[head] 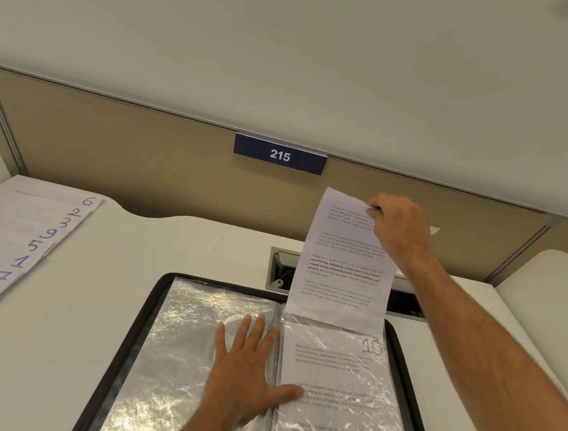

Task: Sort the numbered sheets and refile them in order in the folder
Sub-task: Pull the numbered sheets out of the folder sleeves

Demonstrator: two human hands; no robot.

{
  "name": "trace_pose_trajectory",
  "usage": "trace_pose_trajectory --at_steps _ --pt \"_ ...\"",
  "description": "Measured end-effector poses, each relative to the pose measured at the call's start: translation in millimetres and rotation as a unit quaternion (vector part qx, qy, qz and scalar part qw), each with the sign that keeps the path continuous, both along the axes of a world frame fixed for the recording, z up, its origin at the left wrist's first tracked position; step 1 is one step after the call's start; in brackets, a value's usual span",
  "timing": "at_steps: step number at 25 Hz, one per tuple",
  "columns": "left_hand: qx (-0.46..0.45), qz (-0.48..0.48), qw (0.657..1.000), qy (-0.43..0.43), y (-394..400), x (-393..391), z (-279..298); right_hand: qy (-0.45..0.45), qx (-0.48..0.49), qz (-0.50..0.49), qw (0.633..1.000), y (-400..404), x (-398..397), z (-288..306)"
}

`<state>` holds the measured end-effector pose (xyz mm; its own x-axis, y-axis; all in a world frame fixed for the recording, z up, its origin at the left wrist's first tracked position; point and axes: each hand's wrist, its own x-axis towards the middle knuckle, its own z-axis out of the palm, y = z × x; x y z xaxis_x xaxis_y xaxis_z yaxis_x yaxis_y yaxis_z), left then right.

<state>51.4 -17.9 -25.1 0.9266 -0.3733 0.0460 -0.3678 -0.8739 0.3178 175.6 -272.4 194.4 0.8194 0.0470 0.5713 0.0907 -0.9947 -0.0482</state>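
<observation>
Our left hand (248, 370) spread flat on the open folder (168, 342) at the desk's (95, 319) near edge, our right hand (398, 232) pinching a sheet's (343, 265) top above the right pocket, numbered sheets (22, 247) fanned along the left edge

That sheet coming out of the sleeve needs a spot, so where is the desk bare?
Bare desk lies between the fanned numbered sheets and the open folder. A narrower strip runs right of the folder, under the right hand's forearm. The folder is crowded: left hand presses it.
</observation>
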Motion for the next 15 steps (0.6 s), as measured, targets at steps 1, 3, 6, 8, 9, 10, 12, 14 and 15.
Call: trace_pose_trajectory --at_steps 1,3,6,8,9,10,12,14,15 --pt "-0.006 0.004 0.999 0.036 1 1 2 0.002 0.01 0.009 1.0 -1 -5 7" --pt "-0.06 0.015 0.993 0.096 5 5 4 -0.002 0.03 0.035 0.999 -1 -16 22" --pt "-0.235 0.036 0.961 0.143 16 5 12 -0.004 0.056 0.067 0.996 5 -34 50" --pt "-0.329 0.053 0.932 0.147 27 7 23 -0.001 0.065 0.099 0.993 13 -47 67" --pt "-0.349 0.062 0.926 0.129 31 9 30 0.0 0.067 0.121 0.99 18 -53 75" --pt "-0.36 0.071 0.925 0.102 35 12 39 0.005 0.07 0.14 0.988 23 -59 81" --pt "-0.394 0.091 0.914 0.04 43 17 63 0.027 0.079 0.169 0.982 39 -71 91" --pt "-0.442 0.1 0.891 0.001 50 23 93 0.051 0.093 0.194 0.975 57 -78 95" --pt "-0.455 0.102 0.884 -0.014 53 25 109 0.06 0.1 0.206 0.971 66 -81 95"
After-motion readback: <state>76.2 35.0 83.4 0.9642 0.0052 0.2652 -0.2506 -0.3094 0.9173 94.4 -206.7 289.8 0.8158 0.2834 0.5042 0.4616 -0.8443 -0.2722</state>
